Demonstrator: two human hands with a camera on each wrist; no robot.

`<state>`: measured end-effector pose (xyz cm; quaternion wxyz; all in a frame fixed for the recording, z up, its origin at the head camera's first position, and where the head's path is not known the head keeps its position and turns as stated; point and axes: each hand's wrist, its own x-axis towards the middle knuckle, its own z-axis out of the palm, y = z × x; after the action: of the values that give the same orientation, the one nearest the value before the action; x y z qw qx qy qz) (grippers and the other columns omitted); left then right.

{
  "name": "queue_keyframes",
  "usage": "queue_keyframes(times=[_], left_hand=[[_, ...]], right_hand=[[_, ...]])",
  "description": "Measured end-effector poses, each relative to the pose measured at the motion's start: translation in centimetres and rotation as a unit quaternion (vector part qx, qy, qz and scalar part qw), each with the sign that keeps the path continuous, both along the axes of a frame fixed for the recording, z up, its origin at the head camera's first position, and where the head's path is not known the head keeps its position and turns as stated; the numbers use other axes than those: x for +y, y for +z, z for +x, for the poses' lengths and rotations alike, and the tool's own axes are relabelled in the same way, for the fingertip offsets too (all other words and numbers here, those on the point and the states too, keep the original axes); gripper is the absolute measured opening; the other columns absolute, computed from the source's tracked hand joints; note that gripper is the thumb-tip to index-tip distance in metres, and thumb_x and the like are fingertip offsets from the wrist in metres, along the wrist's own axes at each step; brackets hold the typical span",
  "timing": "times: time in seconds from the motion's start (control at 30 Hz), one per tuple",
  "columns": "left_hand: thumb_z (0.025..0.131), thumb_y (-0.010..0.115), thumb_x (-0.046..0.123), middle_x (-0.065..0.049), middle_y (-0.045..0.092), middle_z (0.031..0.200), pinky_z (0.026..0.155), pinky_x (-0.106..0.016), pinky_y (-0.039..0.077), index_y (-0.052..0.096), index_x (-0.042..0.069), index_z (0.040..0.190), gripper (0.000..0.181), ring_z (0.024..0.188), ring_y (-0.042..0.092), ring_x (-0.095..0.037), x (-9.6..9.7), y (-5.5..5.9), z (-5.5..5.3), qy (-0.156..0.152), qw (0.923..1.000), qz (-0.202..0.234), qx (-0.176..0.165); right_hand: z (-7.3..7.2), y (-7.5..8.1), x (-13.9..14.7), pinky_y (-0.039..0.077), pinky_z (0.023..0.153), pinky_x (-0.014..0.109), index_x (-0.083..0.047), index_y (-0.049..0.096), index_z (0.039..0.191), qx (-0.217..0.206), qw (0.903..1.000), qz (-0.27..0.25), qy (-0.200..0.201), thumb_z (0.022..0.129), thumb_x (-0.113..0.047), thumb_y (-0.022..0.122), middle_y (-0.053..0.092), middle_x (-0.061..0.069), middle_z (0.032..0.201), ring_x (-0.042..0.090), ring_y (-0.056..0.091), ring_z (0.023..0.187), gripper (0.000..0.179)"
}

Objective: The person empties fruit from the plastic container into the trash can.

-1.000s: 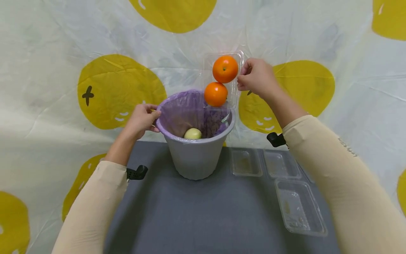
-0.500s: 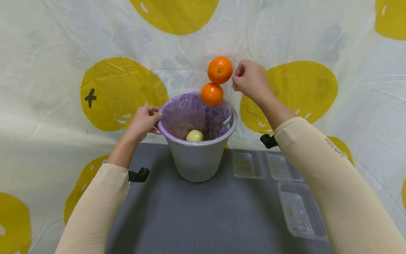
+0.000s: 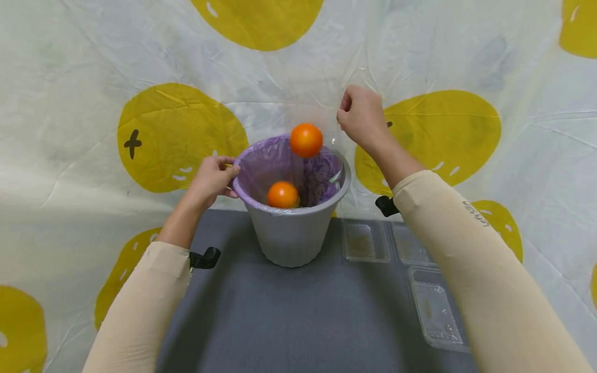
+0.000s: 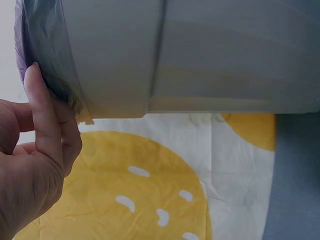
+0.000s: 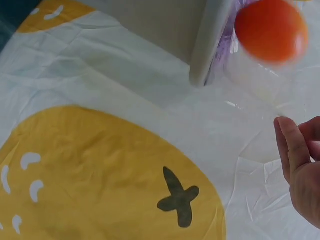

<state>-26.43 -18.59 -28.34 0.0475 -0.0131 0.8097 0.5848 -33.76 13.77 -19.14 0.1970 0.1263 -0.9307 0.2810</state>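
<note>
A grey trash bin [image 3: 291, 235] stands upright, lined with a purple plastic bag [image 3: 263, 160]. My left hand [image 3: 214, 178] pinches its left rim; in the left wrist view the fingers [image 4: 47, 117] lie against the bin's side. Over the bin's far right side, my right hand [image 3: 364, 116] pinches a faint, clear plastic tray [image 5: 255, 82] that is tipped toward the opening. One orange [image 3: 282, 195] is inside the bin, nearly hiding a pale round fruit. Another orange [image 3: 306, 140], blurred in the right wrist view, is at the tray's lower end above the bin's mouth.
Clear plastic trays [image 3: 366, 241] lie on the grey table [image 3: 289, 316] to the right of the bin, partly covered by the right sleeve [image 3: 448, 233]. A white cloth with yellow patterns [image 3: 182, 137] hangs right behind the bin.
The tray has moved left and tipped over the bin. One orange has dropped off it into the bin, and the other has slid lower. My left hand stays on the rim.
</note>
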Motion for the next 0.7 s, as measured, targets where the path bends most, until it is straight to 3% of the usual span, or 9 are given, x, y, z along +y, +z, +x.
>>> queue_keyframes(times=[0.23, 0.43, 0.57, 0.7], left_hand=[[0.107, 0.057, 0.015, -0.022, 0.053, 0.122, 0.058, -0.026, 0.062, 0.045, -0.003, 0.153, 0.051, 0.069, 0.066, -0.014, 0.4, -0.1, 0.1, -0.003, 1.0000, 0.003, 0.000], [0.107, 0.057, 0.016, -0.022, 0.053, 0.119, 0.056, -0.026, 0.062, 0.045, -0.003, 0.152, 0.051, 0.069, 0.066, -0.014, 0.5, 0.1, 0.0, 0.002, 1.0000, 0.005, 0.001], [0.107, 0.057, 0.017, -0.023, 0.053, 0.124, 0.056, -0.025, 0.061, 0.045, -0.003, 0.152, 0.051, 0.070, 0.066, -0.015, 0.5, 0.4, -0.2, 0.006, 1.0000, 0.001, 0.000], [0.107, 0.057, 0.017, -0.024, 0.052, 0.126, 0.057, -0.025, 0.062, 0.045, -0.003, 0.152, 0.051, 0.071, 0.067, -0.015, 0.4, 0.6, -0.5, 0.007, 1.0000, -0.003, -0.002]], right_hand=[[0.4, -0.1, 0.2, 0.046, 0.067, 0.029, -0.005, 0.058, 0.093, 0.031, 0.9995, -0.012, -0.001, 0.098, -0.011, 0.054, 0.062, 0.011, 0.090, 0.026, 0.058, 0.081, 0.008], [1.1, 0.7, 1.7, 0.056, 0.063, 0.014, -0.010, 0.056, 0.092, 0.008, 0.9964, -0.084, -0.005, 0.098, -0.016, 0.057, 0.063, 0.000, 0.088, 0.009, 0.069, 0.073, 0.009], [1.7, 1.1, 3.7, 0.058, 0.063, 0.013, -0.012, 0.056, 0.091, -0.018, 0.9834, -0.180, 0.010, 0.098, -0.018, 0.062, 0.061, -0.004, 0.087, 0.004, 0.070, 0.072, 0.011], [2.6, 1.5, 5.9, 0.061, 0.066, 0.018, -0.010, 0.057, 0.090, -0.044, 0.9587, -0.279, 0.030, 0.096, -0.015, 0.069, 0.062, 0.000, 0.089, 0.007, 0.073, 0.074, 0.014]])
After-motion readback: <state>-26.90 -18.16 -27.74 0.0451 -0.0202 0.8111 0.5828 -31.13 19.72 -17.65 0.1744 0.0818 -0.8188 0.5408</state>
